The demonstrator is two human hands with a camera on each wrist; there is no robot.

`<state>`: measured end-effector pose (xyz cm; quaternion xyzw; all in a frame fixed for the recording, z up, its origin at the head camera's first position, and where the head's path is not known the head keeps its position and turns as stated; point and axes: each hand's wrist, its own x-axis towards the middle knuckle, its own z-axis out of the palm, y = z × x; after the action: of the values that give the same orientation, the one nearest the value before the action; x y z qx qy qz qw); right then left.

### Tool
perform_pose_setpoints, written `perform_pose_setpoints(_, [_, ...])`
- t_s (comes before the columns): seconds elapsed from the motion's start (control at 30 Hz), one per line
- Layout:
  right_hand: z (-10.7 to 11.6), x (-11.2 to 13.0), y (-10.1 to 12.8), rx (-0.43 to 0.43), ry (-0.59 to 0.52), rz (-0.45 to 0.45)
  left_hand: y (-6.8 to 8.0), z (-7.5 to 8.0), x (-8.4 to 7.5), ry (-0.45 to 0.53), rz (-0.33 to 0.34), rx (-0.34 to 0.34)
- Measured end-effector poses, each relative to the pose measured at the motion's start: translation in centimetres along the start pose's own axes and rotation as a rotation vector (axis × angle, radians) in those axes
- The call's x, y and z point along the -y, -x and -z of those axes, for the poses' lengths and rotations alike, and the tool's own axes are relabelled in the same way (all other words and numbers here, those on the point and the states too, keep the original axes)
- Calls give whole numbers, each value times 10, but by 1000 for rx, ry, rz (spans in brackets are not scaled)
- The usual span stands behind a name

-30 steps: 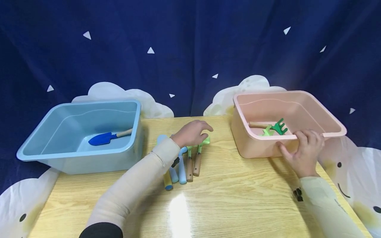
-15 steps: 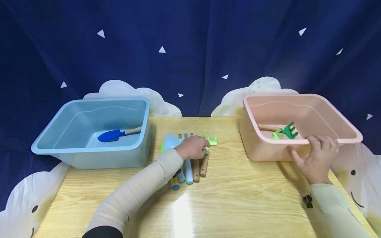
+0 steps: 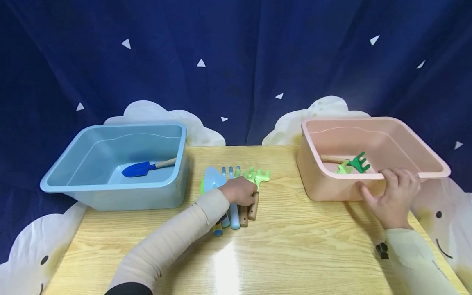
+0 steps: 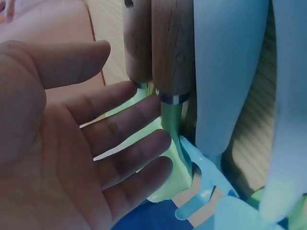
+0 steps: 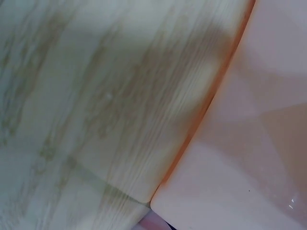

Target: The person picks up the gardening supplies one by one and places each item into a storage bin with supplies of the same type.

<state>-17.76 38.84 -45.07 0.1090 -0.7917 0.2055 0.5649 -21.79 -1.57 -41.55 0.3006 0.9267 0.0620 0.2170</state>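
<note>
My left hand reaches down over a row of toy garden tools lying side by side on the table. In the left wrist view its thumb stands apart, and the fingertips lie by the necks of two wooden-handled tools, a light green rake and another light green tool whose head is partly hidden. Left of these lie a light blue rake and a light blue shovel. My right hand grips the near rim of the pink basin, fingers over it and thumb outside.
Inside the pink basin are a dark green rake and a light green tool head. A blue basin on the left holds a blue trowel. The dark blue curtain hangs behind the table.
My left hand has come down onto the wooden-handled tools, its fingers lowering among them. The right hand keeps its place on the basin rim. The head view has shifted slightly.
</note>
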Motion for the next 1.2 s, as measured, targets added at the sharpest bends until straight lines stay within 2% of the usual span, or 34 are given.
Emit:
perform_pose_setpoints(0.27, [-1,1,-1,-5,3,7,-2,-2,-5,-89,21,15])
perform_pose_setpoints(0.43, [-1,1,0,-14,4,5,-4,-5,-3,-91,17,-3])
perform_pose_setpoints(0.67, [-2,3,-2,-15,1,0,-7,-10,0,-89,-22,-78])
perform_pose_setpoints(1.0, [0,2,-1,-5,-2,-6,-11,-11,-8,-82,18,-47])
perform_pose_setpoints(1.2, [1,3,0,9,2,-9,-13,-11,-13,-111,25,-62])
